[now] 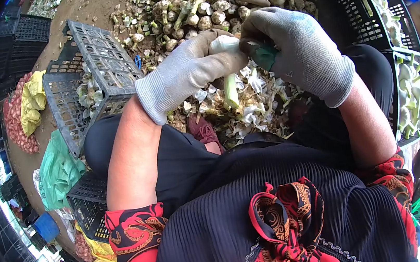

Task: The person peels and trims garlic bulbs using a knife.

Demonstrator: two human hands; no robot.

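Head view: the left hand (pixel 192 70) is gripping a garlic bulb (pixel 224 44) above the lap, the right hand (pixel 300 52) is clamping a green-handled tool (pixel 265 56) against it, trimmed bulbs (pixel 409 91) are seemingly filling the crate (pixel 349 1) on the right, and a big pile (pixel 205 6) is waiting ahead

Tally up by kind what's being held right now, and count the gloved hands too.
Hands in grey knit gloves: 2 (left hand, right hand)
White garlic bulb with green stalk, in the left hand: 1
Green-handled tool, blade hidden, in the right hand: 1
Total: 4
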